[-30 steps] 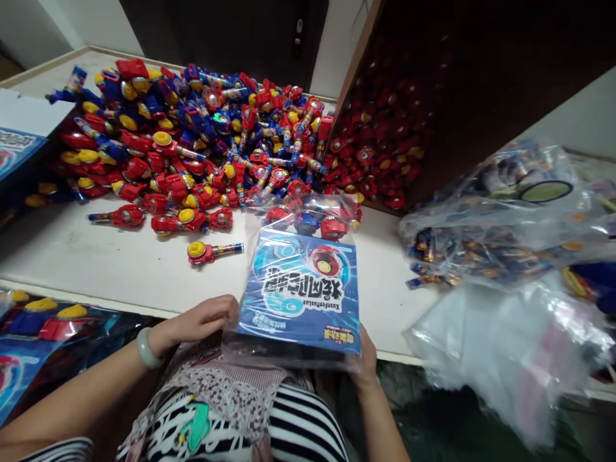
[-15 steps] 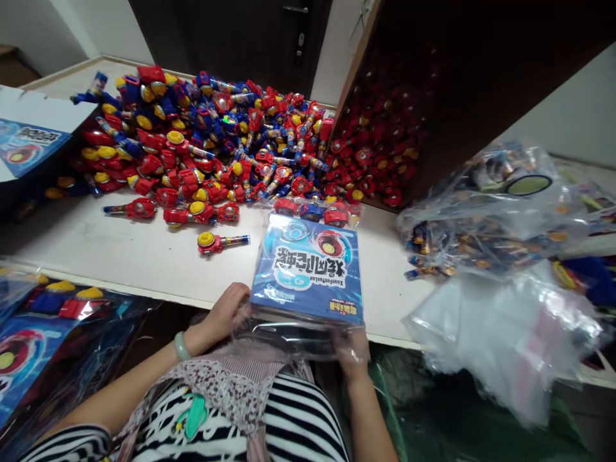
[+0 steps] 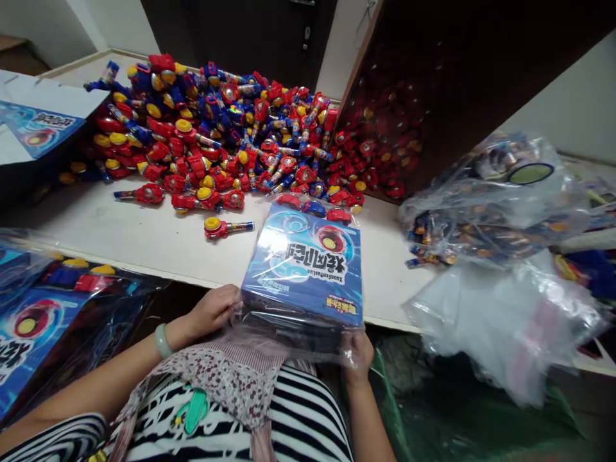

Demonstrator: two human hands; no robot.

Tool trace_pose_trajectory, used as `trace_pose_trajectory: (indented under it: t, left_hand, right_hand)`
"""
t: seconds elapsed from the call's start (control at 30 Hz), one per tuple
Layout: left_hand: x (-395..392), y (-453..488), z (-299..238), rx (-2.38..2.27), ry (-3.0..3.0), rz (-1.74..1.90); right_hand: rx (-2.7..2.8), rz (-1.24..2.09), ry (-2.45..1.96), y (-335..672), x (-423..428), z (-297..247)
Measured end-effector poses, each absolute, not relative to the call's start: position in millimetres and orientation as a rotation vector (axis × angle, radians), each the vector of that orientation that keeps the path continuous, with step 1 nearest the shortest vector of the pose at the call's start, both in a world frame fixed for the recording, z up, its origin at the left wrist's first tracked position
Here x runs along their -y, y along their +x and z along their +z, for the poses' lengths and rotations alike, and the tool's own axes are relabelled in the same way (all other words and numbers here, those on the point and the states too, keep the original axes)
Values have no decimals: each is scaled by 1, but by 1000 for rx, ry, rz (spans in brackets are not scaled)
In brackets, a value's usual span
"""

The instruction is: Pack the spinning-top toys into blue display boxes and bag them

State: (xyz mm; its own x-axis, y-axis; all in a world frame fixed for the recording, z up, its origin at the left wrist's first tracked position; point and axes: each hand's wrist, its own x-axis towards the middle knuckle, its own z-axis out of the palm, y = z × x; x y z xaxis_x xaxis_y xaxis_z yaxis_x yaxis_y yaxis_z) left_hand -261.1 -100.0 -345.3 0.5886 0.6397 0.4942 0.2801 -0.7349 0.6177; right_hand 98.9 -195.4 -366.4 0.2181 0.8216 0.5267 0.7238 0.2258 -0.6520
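Observation:
A blue printed box [image 3: 308, 263] lies at the table's front edge inside a clear plastic bag [image 3: 293, 340]. Red and blue toys [image 3: 314, 208] show along the box's far side, under the film. My left hand [image 3: 219, 311] is closed on the bag's near left corner, with a pale bangle on the wrist. At the near right corner my right hand [image 3: 359, 356] grips the bag, its fingers partly behind the film. The bag's near end hangs slack between both hands, in front of my apron.
A large heap of red, blue and yellow toys [image 3: 212, 128] covers the back of the table [image 3: 96, 218]. One loose toy [image 3: 226, 228] lies left of the box. Bagged toys [image 3: 505, 218] and empty plastic bags [image 3: 500, 321] are at right; another bagged box [image 3: 33, 327] is at lower left.
The bagged box has tilted slightly, its near left corner shifting left and toward me. My left hand has moved left with the bag; the right stays at its corner. The view has shifted a little.

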Motion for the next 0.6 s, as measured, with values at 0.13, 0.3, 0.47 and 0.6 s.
trace_pose_trajectory:
  t: [0.13, 0.3, 0.47, 0.6]
  left_hand:
    - [99, -251, -346, -1013, 2341, 1056]
    - [80, -238, -345, -1313, 2063, 980]
    - [95, -253, -347, -1035, 2225, 773]
    - [103, -246, -350, -1035, 2295, 858]
  right_hand:
    - [1461, 115, -1585, 83, 187, -363]
    - [1438, 100, -1671, 82, 156, -362]
    - [1510, 146, -1577, 76, 182, -369]
    - [1418, 242, -1598, 51, 185, -377]
